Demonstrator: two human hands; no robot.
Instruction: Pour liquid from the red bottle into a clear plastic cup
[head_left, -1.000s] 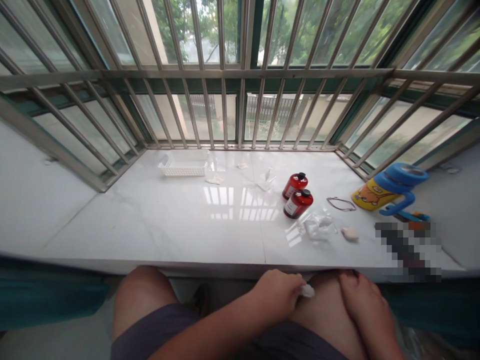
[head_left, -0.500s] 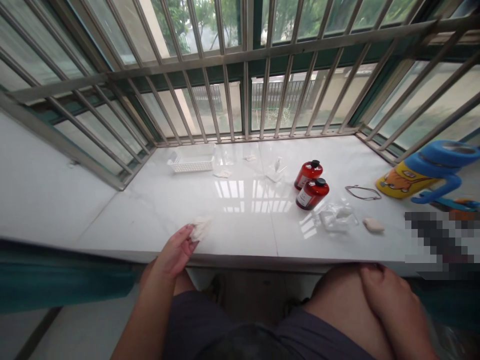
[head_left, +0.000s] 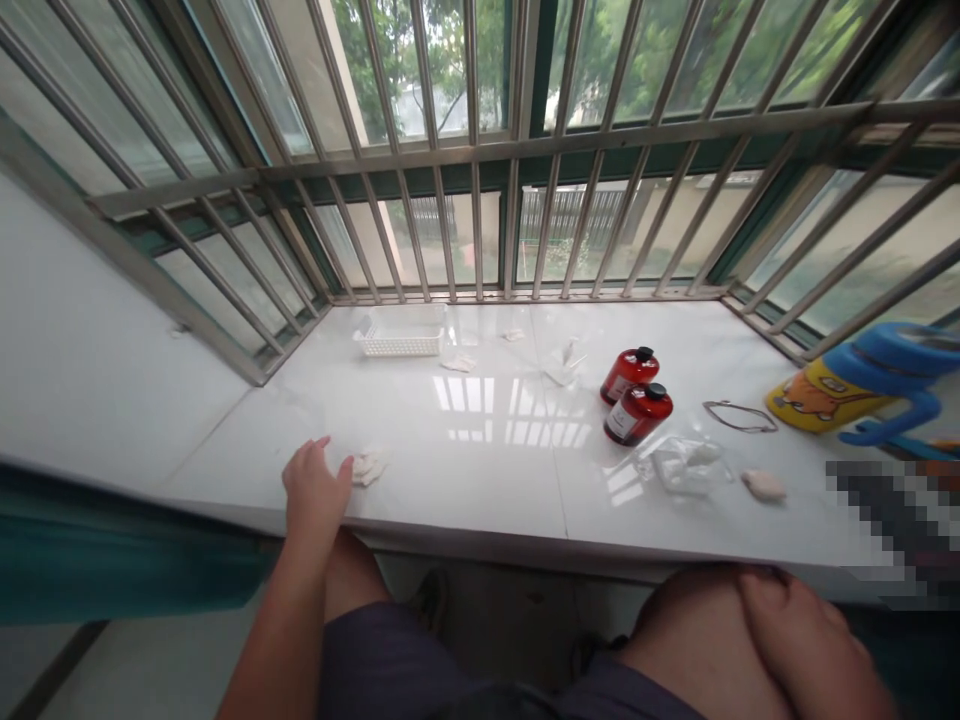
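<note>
My left hand (head_left: 313, 485) is over the front left part of the white marbled sill, its fingers apart and holding nothing. Just right of its thumb, a crumpled white tissue (head_left: 367, 467) lies on the sill; whether the thumb touches it I cannot tell. My right hand (head_left: 799, 615) rests on my right knee with the fingers laid over it, partly hidden, and no object shows in it.
At the back left stands a white plastic basket (head_left: 401, 347), with scraps of tissue (head_left: 459, 364) nearby. Two red bottles (head_left: 637, 415), clear plastic packaging (head_left: 686, 468), a beige lump (head_left: 763, 487), a cord loop (head_left: 741, 416) and a blue-yellow flask (head_left: 832, 385) are to the right. Metal bars (head_left: 517, 150) line the window.
My left hand has let go of the tissue, which now lies on the sill, and has moved left with its fingers opened. My right hand stays on the knee. The view has tilted up slightly.
</note>
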